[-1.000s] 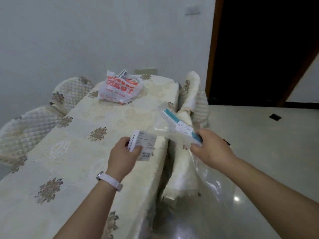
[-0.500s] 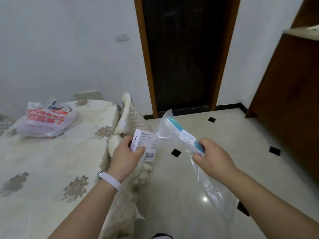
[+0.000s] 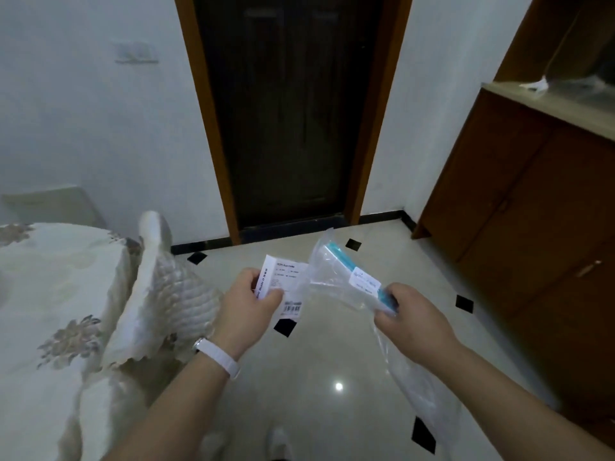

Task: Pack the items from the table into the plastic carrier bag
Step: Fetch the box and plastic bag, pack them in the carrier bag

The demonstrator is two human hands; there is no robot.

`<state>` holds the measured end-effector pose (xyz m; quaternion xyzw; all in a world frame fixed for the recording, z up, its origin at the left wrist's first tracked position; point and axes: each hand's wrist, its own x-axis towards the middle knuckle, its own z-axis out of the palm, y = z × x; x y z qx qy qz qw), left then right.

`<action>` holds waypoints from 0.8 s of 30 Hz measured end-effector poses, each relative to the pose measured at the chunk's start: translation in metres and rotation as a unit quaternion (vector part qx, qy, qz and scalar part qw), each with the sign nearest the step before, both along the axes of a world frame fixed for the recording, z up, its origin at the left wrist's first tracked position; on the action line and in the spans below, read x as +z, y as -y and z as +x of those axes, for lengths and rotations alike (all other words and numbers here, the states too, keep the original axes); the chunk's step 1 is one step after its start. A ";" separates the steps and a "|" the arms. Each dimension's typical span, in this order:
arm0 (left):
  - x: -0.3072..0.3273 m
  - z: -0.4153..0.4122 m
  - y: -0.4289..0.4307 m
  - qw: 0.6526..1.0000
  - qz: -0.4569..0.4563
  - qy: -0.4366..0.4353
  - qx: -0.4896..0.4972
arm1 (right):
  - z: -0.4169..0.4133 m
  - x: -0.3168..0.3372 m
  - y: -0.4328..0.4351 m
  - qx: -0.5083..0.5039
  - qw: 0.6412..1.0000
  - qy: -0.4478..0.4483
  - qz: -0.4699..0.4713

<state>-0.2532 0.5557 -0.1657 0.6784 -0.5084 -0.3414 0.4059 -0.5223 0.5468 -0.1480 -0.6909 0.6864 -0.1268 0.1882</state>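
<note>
Hands hold two items in mid-air over a glossy tiled floor (image 3: pixel 319 361), well clear of the table (image 3: pixel 50 294) at far left. From my remote seat I see the left hand (image 3: pixel 248 307), a white band (image 3: pixel 218 357) on its wrist, pinching a small white box (image 3: pixel 283 284) with printed text and a barcode. The right hand (image 3: pixel 416 322) is clenched around a clear plastic bag (image 3: pixel 336 281) and the near end of a teal item (image 3: pixel 346 261) with a white label inside it; the bag's loose tail hangs below that forearm. Box and bag touch edge to edge. A dark doorway (image 3: pixel 289 111) stands beyond, a brown cabinet (image 3: pixel 532 201) at right.
</note>
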 end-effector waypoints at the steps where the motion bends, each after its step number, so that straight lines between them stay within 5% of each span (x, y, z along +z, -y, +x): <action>1: -0.001 0.007 0.018 1.000 0.002 -0.012 0.002 | 0.008 0.003 0.021 0.005 1.000 -0.009 0.001; 24: -0.007 0.093 0.316 0.991 0.023 0.027 0.131 | 0.096 -0.036 0.404 0.127 0.991 0.029 0.024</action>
